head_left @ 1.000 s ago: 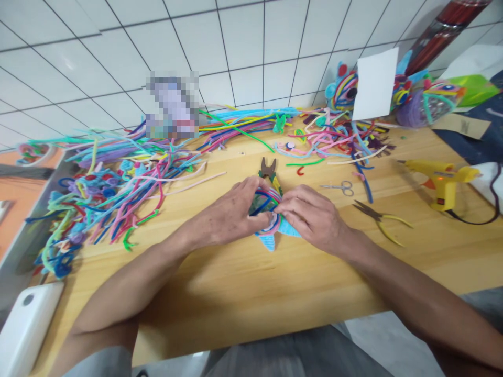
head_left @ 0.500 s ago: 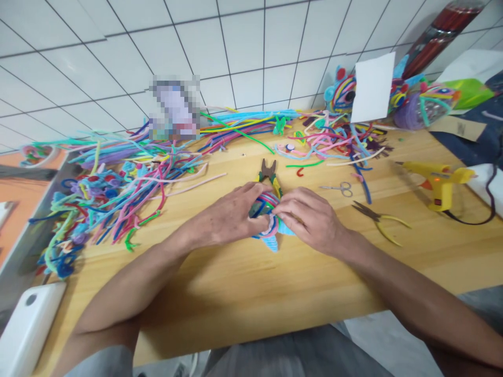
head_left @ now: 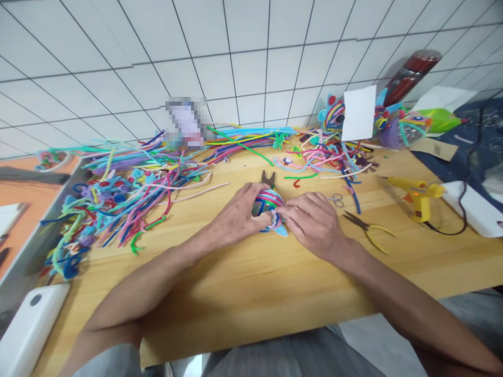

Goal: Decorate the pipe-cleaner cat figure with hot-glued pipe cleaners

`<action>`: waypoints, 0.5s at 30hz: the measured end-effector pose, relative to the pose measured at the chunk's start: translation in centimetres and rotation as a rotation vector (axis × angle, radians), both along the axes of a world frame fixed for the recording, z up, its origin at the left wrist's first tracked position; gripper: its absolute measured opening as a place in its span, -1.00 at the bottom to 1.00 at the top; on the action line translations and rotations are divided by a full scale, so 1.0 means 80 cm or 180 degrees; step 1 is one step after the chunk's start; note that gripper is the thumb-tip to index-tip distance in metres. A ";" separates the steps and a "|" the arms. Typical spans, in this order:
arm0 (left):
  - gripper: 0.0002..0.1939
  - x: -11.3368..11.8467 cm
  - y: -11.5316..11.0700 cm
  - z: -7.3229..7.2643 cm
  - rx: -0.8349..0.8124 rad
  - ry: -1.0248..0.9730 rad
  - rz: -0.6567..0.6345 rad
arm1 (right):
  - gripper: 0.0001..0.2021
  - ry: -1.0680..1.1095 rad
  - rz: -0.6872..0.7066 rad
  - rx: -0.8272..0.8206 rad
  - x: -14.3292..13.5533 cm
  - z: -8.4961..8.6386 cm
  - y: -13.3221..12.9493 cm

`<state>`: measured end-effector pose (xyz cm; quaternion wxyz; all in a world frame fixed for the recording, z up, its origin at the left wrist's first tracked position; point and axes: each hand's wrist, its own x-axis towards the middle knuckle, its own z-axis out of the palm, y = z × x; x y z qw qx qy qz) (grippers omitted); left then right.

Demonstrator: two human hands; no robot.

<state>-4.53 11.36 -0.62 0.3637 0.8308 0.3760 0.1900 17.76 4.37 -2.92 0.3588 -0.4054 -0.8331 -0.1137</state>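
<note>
A small round pipe-cleaner craft piece (head_left: 271,197), striped pink and blue with a light blue pointed flap at its lower edge, is between my hands above the table. My left hand (head_left: 236,215) closes round it from the left, thumb across the front. At the piece's right edge, the fingertips of my right hand (head_left: 314,222) are pinched together against it; any small part between them is hidden. Just behind the piece lie pliers (head_left: 268,178), jaws pointing away, their handles mostly covered. Yellow-handled pliers (head_left: 367,226) rest right of my right hand, with small scissors (head_left: 336,199) beyond it.
Loose pipe cleaners (head_left: 147,201) heap up at left and along the tiled wall (head_left: 247,73). A yellow glue gun (head_left: 418,198) with a black cord stands at right. Finished craft figures (head_left: 406,128) and a white card (head_left: 359,114) are behind. A white device (head_left: 33,327) lies front left.
My view has shifted, so the table things sit lower and the right-hand ones further left. My right hand has turned slightly at the piece's edge, and less of the light blue flap shows.
</note>
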 end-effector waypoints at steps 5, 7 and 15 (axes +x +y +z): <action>-0.43 0.001 -0.003 -0.011 0.0050 -0.0219 0.0026 | -0.81 0.0191 -0.0201 -0.0208 -0.013 0.008 -0.015; -0.44 0.001 -0.003 -0.015 0.0064 -0.0307 0.0076 | -0.82 0.0302 -0.0266 -0.0294 -0.018 0.009 -0.019; -0.43 0.005 -0.005 -0.027 -0.0077 -0.0569 0.0373 | -0.78 0.0488 -0.0516 -0.0237 -0.035 -0.002 -0.030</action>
